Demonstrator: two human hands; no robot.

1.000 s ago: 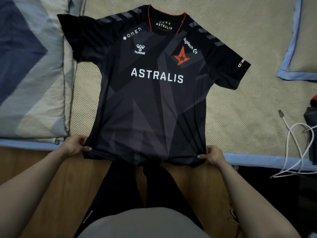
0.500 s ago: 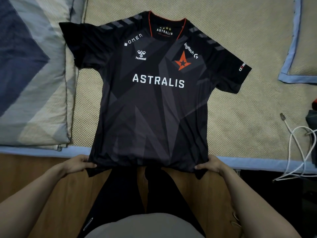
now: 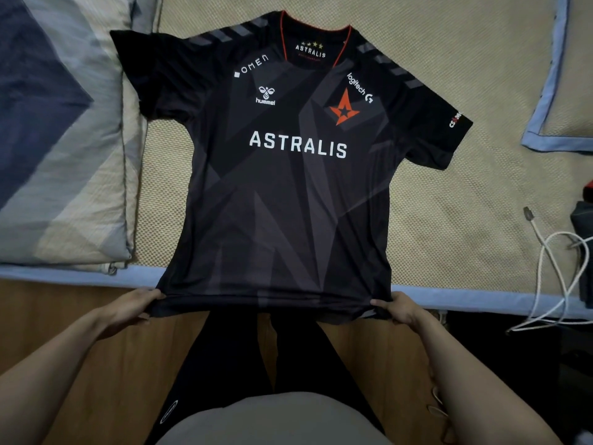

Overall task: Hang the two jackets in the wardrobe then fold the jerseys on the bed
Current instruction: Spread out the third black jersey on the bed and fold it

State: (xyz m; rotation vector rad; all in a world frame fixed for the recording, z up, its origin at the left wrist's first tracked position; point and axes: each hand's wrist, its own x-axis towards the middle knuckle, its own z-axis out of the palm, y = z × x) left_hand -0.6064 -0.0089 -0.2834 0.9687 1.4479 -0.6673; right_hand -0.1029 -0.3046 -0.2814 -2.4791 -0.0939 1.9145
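Note:
A black jersey (image 3: pixel 288 194) with white ASTRALIS lettering and an orange star logo lies face up and spread flat on the beige bed (image 3: pixel 465 203). Its collar points away from me and both sleeves are stretched out. The hem hangs slightly over the bed's near edge. My left hand (image 3: pixel 134 308) pinches the hem's left corner. My right hand (image 3: pixel 401 308) pinches the hem's right corner. The hem is pulled taut between them.
A blue and grey patterned pillow (image 3: pixel 54 139) lies left of the jersey. A blue-edged cushion (image 3: pixel 564 91) sits at the far right. A white cable (image 3: pixel 552 268) and a dark object (image 3: pixel 582 226) lie at the bed's right edge. Wooden floor (image 3: pixel 64 316) runs below.
The jersey has been drawn slightly toward me, its hem now over the bed's edge. Both hands keep hold of the hem corners.

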